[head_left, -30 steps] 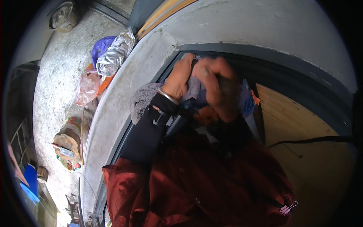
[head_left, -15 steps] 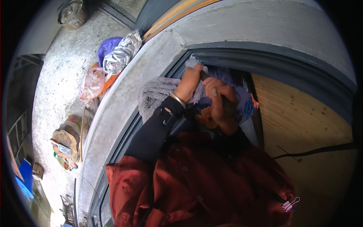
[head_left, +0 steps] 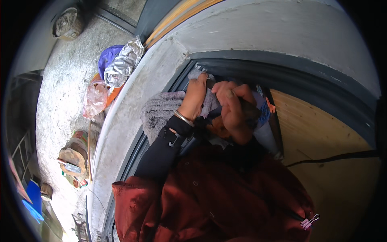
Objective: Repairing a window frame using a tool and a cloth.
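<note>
My left hand [head_left: 195, 96], with a metal bangle and a black watch strap at the wrist, is closed over a grey towel [head_left: 159, 109]. A bunched end of the towel is pressed into the corner of the dark grey window frame [head_left: 238, 66]. The rest of it lies over the frame's left rail. Close on the right, my right hand [head_left: 234, 105] is curled with its fingers bent. A short dark piece, perhaps a handle, shows between the two hands; its kind is hidden. Beneath my hands is flower-patterned fabric [head_left: 219, 127], partly covered.
A pale wooden board [head_left: 318, 121] lies to the right, crossed by a black cable [head_left: 334, 158]. Beyond the concrete sill [head_left: 133, 109] are a silver bag [head_left: 125, 62], a clear plastic bag [head_left: 96, 99], a wood stump [head_left: 74, 159] and a bucket [head_left: 67, 24].
The head view has shifted a little. Both hands stay at the frame corner; the left sits slightly lower on the towel, and the right remains curled beside it.
</note>
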Demonstrator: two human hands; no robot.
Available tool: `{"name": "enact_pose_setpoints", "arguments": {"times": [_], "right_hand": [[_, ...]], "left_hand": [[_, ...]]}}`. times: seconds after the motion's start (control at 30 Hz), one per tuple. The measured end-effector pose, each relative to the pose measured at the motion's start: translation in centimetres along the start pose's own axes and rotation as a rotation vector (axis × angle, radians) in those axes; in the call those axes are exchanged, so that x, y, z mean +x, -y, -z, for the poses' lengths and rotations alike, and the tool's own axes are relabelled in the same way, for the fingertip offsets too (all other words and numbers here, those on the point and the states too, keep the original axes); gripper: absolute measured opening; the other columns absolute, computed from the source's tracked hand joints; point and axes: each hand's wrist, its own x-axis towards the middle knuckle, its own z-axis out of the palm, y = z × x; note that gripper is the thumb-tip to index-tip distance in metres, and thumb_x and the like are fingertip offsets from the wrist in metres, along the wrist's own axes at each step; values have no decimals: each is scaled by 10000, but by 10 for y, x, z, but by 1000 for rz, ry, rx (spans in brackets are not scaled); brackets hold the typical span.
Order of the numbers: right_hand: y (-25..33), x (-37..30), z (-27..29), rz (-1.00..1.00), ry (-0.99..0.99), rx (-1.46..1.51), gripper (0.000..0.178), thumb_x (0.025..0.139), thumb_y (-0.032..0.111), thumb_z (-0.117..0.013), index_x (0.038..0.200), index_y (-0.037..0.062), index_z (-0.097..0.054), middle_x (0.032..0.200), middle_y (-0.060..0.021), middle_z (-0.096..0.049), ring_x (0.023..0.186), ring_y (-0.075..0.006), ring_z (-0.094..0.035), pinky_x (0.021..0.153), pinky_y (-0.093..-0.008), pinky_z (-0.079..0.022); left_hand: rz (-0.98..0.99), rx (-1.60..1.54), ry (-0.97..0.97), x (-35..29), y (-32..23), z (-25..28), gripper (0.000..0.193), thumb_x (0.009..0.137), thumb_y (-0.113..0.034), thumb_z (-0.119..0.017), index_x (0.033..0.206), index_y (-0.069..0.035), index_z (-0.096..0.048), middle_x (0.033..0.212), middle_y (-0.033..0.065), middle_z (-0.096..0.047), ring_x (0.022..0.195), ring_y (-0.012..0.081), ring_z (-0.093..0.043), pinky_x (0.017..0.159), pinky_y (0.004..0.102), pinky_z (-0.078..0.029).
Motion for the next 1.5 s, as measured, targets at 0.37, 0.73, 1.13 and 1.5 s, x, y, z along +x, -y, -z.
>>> {"name": "enact_pose_setpoints", "arguments": {"times": [0.37,0.73,1.13,1.5], "right_hand": [[14,18,-10,120,188,-139,125,911,2,-436,795,48,-421,640,-56,-459,589,-131,-393,730,-402,-453],[3,15,-15,232,344,-180,117,850,-70,-472,796,28,-436,668,-80,-493,583,-162,-451,659,-420,-490],[-38,-14,-75,605,560,-659,228,760,75,-638,644,112,-445,625,-17,-399,597,-189,-504,546,-321,-394],[-67,-46,-61,679,657,-752,138,706,138,-599,682,133,-463,686,-17,-457,683,-179,-518,654,-315,-421]], "left_hand": [[-155,-280,200,-2,5,-5,414,981,-337,-412,1103,36,-544,925,105,-596,833,180,-566,755,299,-464],[13,-335,111,7,3,-1,353,973,-261,-443,1068,48,-584,913,114,-609,843,199,-550,747,295,-455],[-251,-72,205,14,17,52,393,960,-399,-511,854,-39,-625,722,-21,-550,660,89,-458,591,269,-390],[-103,444,414,-6,0,77,729,900,-549,-533,1139,140,-495,989,224,-627,922,252,-583,814,307,-460]]}}
